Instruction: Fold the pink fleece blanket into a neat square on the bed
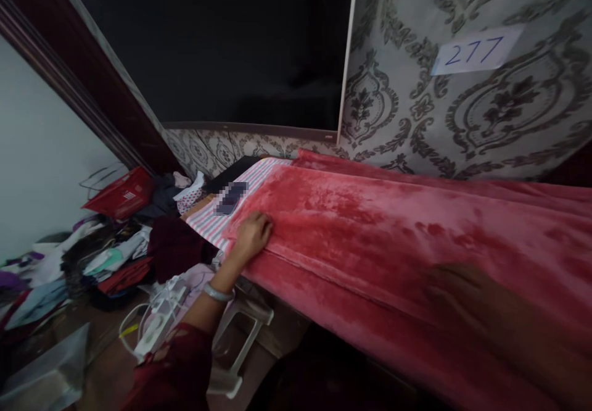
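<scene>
A long red plush fabric (pixel 324 213), like velvet or a blanket, lies spread over a raised surface, with a fold line along its near side. At its left end, my left hand (pixel 252 235) rests with the fingers curled in on the fabric near its edge. My right hand (pixel 462 287) is blurred by motion, over the fabric on the right, fingers stretched out and nothing visible in them. Beyond my left hand, a striped pink, white and grey cloth (pixel 208 220) shows from under the fabric. A dark, pixelated flat object (pixel 231 198) lies on that cloth.
A large dark screen (pixel 231 47) and patterned wallpaper stand behind the surface. A paper marked 277 (pixel 478 51) is on the wall. On the left are piled clothes (pixel 115 263), a red basket (pixel 123 195), a white power strip (pixel 157 324) with cables and a plastic stool (pixel 240 337).
</scene>
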`<state>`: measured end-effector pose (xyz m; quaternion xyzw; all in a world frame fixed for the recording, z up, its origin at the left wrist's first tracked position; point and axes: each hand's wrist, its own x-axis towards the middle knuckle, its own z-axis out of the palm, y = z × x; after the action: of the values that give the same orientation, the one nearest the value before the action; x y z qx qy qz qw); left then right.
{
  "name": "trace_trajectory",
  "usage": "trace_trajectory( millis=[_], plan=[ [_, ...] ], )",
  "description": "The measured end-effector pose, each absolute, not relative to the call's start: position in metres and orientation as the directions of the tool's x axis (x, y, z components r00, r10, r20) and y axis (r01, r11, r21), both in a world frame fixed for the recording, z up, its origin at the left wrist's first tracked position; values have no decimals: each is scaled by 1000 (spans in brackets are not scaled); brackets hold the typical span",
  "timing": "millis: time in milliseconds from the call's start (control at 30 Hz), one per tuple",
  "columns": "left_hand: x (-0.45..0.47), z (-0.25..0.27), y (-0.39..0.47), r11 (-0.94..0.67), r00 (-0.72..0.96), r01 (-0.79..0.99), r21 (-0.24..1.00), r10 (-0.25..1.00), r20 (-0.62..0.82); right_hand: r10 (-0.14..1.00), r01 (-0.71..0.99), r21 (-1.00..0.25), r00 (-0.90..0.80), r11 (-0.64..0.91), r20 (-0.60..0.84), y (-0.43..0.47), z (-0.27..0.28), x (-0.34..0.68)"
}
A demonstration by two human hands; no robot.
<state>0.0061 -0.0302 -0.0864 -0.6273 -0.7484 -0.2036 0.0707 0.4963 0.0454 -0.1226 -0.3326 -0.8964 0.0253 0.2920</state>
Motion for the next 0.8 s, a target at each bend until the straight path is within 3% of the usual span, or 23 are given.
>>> trace_trajectory(
  millis=[167, 233, 367, 500, 800],
  plan=[
    [18, -96, -27, -115, 35, 978, 177, 916, 399, 456, 369, -267, -723, 890, 519, 100, -104, 401],
    [18, -96, -29, -166, 85, 974, 156, 901, 426, 453, 346, -294, -714, 891, 534, 134, -99, 371],
    [27, -101, -31, -281, 191, 951, 128, 861, 472, 579, 453, -361, -668, 815, 468, 206, -89, 326],
    [37, -111, -29, -315, 205, 939, 139, 836, 509, 715, 639, -321, -623, 699, 318, 257, -80, 286],
    [38, -116, -34, -348, 246, 933, 96, 808, 535, 778, 737, -249, -594, 628, 205, 300, -94, 218]
  ],
)
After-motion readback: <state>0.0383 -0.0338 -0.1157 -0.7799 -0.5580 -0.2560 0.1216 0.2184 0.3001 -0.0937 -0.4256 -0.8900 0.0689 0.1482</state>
